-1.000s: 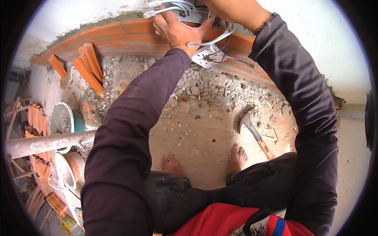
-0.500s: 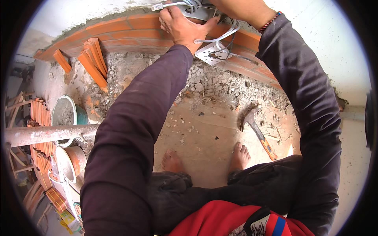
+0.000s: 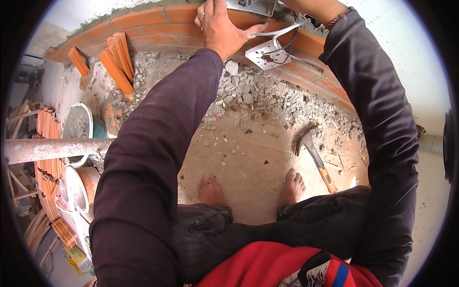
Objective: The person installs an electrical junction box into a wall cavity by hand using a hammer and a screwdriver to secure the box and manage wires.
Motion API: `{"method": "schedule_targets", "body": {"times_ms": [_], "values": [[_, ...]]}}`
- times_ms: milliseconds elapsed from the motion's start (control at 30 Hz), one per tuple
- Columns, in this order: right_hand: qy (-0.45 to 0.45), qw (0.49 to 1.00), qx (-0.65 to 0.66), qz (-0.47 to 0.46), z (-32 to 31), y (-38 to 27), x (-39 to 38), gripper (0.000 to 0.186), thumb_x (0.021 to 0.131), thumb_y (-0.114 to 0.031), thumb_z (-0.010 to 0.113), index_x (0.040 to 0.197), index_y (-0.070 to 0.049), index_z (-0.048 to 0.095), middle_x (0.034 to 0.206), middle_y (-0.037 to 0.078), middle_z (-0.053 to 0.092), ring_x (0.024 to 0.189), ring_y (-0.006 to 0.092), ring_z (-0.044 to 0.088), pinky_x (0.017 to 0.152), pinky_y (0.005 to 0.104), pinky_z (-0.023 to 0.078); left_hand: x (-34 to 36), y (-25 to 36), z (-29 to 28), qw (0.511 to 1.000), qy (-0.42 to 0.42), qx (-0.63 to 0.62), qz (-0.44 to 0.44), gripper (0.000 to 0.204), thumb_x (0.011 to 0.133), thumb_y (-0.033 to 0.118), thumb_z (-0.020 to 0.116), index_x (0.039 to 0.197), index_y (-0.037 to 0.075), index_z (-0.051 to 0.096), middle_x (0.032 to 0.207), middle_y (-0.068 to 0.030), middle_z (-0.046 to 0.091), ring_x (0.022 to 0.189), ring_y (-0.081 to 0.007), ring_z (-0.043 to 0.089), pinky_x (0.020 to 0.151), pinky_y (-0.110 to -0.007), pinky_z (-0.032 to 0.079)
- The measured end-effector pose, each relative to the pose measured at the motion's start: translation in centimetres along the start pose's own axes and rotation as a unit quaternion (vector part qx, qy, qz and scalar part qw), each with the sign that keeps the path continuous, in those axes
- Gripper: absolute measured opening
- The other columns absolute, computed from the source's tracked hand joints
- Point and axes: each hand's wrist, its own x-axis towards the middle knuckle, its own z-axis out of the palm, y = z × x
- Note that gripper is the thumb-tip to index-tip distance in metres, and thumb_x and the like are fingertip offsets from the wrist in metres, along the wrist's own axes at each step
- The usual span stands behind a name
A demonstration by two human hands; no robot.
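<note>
My left hand (image 3: 221, 29) lies flat against the orange brick wall (image 3: 158, 21), fingers pointing up and partly cut off by the top edge. Its thumb reaches right and rests on a white cable (image 3: 279, 31). A grey metal box (image 3: 252, 5) is set in the wall just right of the hand. Below it a white square plate (image 3: 267, 53) hangs on dark wires. My right forearm, with a beaded bracelet (image 3: 337, 18) at the wrist, runs up past the frame's top; that hand is out of sight.
Rubble (image 3: 260, 95) lies at the wall's foot. A hammer (image 3: 313, 153) rests on the dusty floor near my bare right foot (image 3: 292, 185). Loose orange bricks (image 3: 117, 62) lean at the left. A mortar bucket (image 3: 79, 126), a rusty pipe (image 3: 52, 149) and stacked tiles (image 3: 45, 124) crowd the left.
My left hand has let go of the white cable bundle and moved left onto the bricks beside the box. The wall and box have slid toward the top of the view.
</note>
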Motion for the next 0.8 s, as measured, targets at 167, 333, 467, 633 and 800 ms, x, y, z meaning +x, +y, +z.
{"method": "schedule_targets", "body": {"times_ms": [167,333,467,633,800], "values": [[0.002,1.000,-0.009,-0.012,0.1,0.0,0.0,0.027,0.073,0.001,0.056,0.092,0.001,0.074,0.093,0.022,0.067,0.089,0.0410,0.067,0.082,0.0456,0.056,-0.2,-0.9,0.5,1.000,-0.010,0.016,0.003,0.117,0.067,0.054,0.090,0.147,-0.012,0.035,0.141,-0.0307,0.045,0.134,-0.0459,0.039,0.112,-0.056,0.032],[0.002,1.000,0.005,-0.015,0.0,0.2,0.0,0.026,0.074,0.001,0.056,0.093,0.002,0.074,0.095,0.022,0.067,0.091,0.0413,0.066,0.083,0.0457,0.055,-0.2,-1.1,1.0,1.000,-0.013,0.018,0.009,0.117,0.069,0.058,0.088,0.146,-0.013,0.035,0.141,-0.0317,0.044,0.134,-0.0468,0.038,0.112,-0.057,0.031],[-0.003,1.000,0.008,-0.015,0.0,-0.1,0.1,0.026,0.075,0.000,0.056,0.094,0.002,0.074,0.096,0.022,0.067,0.091,0.0416,0.066,0.083,0.0459,0.055,-0.4,-1.3,0.9,1.000,-0.012,0.021,0.005,0.116,0.069,0.056,0.089,0.146,-0.012,0.035,0.141,-0.0317,0.043,0.134,-0.0467,0.037,0.112,-0.057,0.031],[0.007,1.000,0.012,-0.012,-0.2,-0.1,0.2,0.025,0.076,0.000,0.056,0.094,0.003,0.074,0.095,0.023,0.068,0.089,0.0420,0.066,0.081,0.0465,0.055,-0.2,-0.9,0.6,1.000,-0.014,0.010,0.004,0.116,0.068,0.055,0.090,0.146,-0.011,0.034,0.142,-0.0315,0.043,0.135,-0.0465,0.037,0.112,-0.058,0.031],[-0.012,0.999,-0.007,-0.051,-0.2,0.1,0.3,0.024,0.077,0.000,0.057,0.094,0.003,0.074,0.094,0.023,0.068,0.088,0.0419,0.065,0.081,0.0465,0.055,-0.3,-1.2,0.5,1.000,-0.024,-0.004,0.006,0.117,0.068,0.055,0.089,0.147,-0.010,0.033,0.142,-0.0311,0.043,0.135,-0.0460,0.036,0.112,-0.057,0.030]]}}
